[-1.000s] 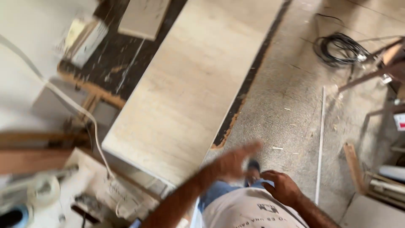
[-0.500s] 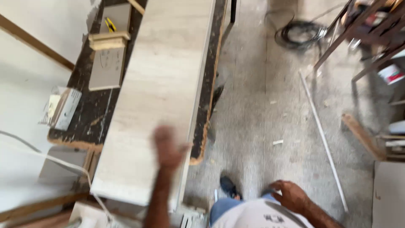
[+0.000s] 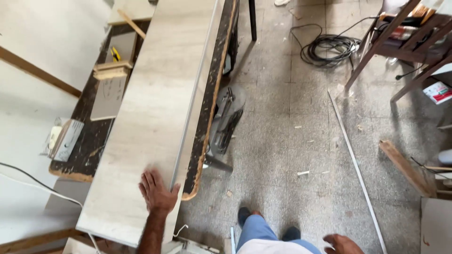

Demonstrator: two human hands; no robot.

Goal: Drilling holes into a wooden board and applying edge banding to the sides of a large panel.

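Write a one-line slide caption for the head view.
Left hand flat on a long pale board atop a dark workbench.

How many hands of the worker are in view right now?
2: the left hand lies flat on the long pale board on the workbench; the right hand hangs at the bottom edge, above the floor.

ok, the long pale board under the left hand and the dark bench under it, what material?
Long pale board: looks like laminated or veneered panel, matt beige with faint streaked grain; could be stone-look tile.
Dark workbench top: likely plywood, worn black coating, raw tan edge showing.
Left hand rests flat on the board.
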